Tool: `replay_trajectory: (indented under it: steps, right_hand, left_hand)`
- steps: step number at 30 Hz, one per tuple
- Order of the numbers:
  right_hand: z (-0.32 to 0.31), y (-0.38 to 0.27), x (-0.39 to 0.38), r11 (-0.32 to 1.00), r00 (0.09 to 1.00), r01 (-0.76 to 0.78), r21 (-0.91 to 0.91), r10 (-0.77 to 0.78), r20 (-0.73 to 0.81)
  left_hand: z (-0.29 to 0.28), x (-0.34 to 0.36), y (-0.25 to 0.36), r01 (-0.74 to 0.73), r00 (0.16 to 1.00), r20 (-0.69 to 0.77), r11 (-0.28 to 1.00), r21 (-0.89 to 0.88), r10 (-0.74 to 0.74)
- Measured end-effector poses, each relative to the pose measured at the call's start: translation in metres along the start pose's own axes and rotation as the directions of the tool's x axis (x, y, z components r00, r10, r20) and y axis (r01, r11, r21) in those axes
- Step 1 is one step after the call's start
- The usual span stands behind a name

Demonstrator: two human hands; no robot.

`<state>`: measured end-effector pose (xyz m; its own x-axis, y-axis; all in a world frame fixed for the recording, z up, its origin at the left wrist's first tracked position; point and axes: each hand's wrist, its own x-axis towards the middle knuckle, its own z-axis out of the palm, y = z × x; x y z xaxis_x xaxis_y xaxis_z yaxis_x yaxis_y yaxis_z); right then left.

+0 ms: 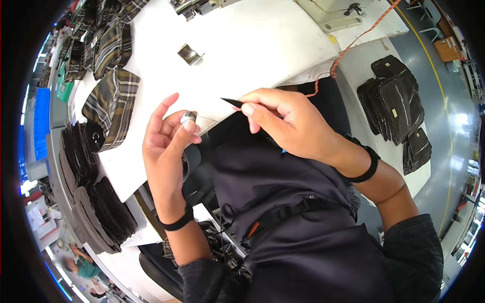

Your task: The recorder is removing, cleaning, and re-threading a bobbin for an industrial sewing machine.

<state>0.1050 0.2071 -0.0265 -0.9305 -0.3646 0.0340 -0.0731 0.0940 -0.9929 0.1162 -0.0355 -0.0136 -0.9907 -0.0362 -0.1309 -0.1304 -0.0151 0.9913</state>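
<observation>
Plaid cloth pieces [117, 108] lie along the left of the white worktop [252, 40], beside stacks of dark fabric [80, 156]. An orange cord [333, 71] trails near another dark stack [404, 97] at right. A blue bin [41, 123] stands far left.

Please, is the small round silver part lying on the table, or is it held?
Held: the left hand pinches the silver part between thumb and fingers.

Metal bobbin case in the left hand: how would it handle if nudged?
The metal bobbin case looks stiff, given its metallic sheen. Its rounded outline suggests it could roll if pushed on a table. The shiny surface may slip in the left hand.
</observation>
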Motion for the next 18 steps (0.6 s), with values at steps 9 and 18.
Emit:
replay_trajectory:
  steps: [9,18]
  right_hand:
    - [0.004,-0.006,0.013,0.898,0.988,-0.147,0.414,0.114,0.103]
    - [0.01,-0.001,0.012,0.929,0.937,0.298,-0.219,-0.328,-0.119]
  left_hand:
    - [0.029,-0.01,-0.011,0.108,0.994,0.064,0.943,-0.313,-0.093]
    - [0.031,-0.011,-0.017,0.111,0.992,0.09,0.953,-0.283,-0.089]
